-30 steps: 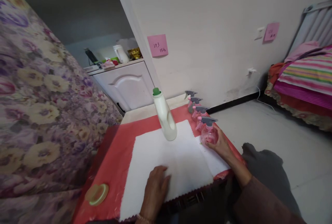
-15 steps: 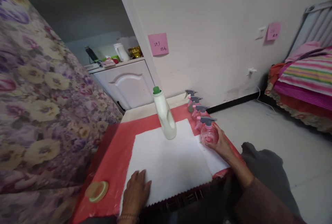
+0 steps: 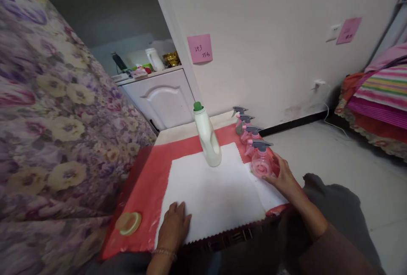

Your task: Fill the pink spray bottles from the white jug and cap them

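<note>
My left hand lies flat on the near left edge of a white cloth, fingers stretched out, holding nothing. On the right, my right hand is open beside a clear pink spray bottle with a grey trigger head. A gap shows between its fingers and the bottle, and the thumb is close to the bottle's base. This bottle stands nearest to me in a row of several spray bottles. A pale green jug with a green spout stands upright on the cloth's far part.
A roll of tape lies on the red table cover at the left. Beyond are a flowered curtain and a white cabinet with items on top. A bed stands at the far right.
My right hand has loosened from the nearest spray bottle, and its fingers have moved off to the right. The view has shifted slightly. My left hand stays on the cloth.
</note>
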`<state>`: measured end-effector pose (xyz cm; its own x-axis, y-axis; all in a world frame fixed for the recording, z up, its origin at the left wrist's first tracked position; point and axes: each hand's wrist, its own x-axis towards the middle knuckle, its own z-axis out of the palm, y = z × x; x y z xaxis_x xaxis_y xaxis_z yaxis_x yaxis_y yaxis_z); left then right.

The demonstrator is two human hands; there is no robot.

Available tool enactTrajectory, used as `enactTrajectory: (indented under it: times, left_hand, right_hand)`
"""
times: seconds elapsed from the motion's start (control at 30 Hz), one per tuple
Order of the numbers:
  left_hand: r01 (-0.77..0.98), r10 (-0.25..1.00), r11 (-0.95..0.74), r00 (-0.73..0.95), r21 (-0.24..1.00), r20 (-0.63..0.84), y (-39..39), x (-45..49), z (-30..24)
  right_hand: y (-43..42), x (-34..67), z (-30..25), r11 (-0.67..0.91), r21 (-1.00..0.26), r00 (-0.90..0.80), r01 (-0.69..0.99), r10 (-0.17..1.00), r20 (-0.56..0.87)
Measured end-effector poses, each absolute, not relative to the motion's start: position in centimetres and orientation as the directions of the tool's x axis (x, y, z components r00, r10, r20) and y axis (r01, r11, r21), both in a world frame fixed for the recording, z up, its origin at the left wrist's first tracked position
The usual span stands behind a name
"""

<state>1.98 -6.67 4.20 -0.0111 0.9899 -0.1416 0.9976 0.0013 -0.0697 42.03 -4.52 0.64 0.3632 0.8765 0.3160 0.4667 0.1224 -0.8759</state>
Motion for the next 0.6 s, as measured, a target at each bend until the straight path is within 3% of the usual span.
enactTrajectory:
  times: [0.2, 0.37, 0.6]
  left_hand:
    - [0.998, 0.985, 0.02, -0.03, -0.062, -0.17, -7.1, 2.8, 5.1]
    - [0.998, 0.983, 0.031, -0.039, -0.048, -0.177, -7.3, 2.9, 4.9]
    - [0.999, 0.991, 0.031, -0.032, -0.013, -0.131, -7.9, 2.6, 4.3]
  right_hand:
    - [-6.6, 42.7, 0.1, 0.1, -0.855, 0.43, 0.508, 0.831, 0.353]
    - [-8.3, 42.2, 0.1, 0.042, -0.91, 0.535, 0.412, 0.798, 0.279]
    - [-9.0, 38.7, 1.2, 0.124, -0.914, 0.29, 0.387, 0.924, 0.248]
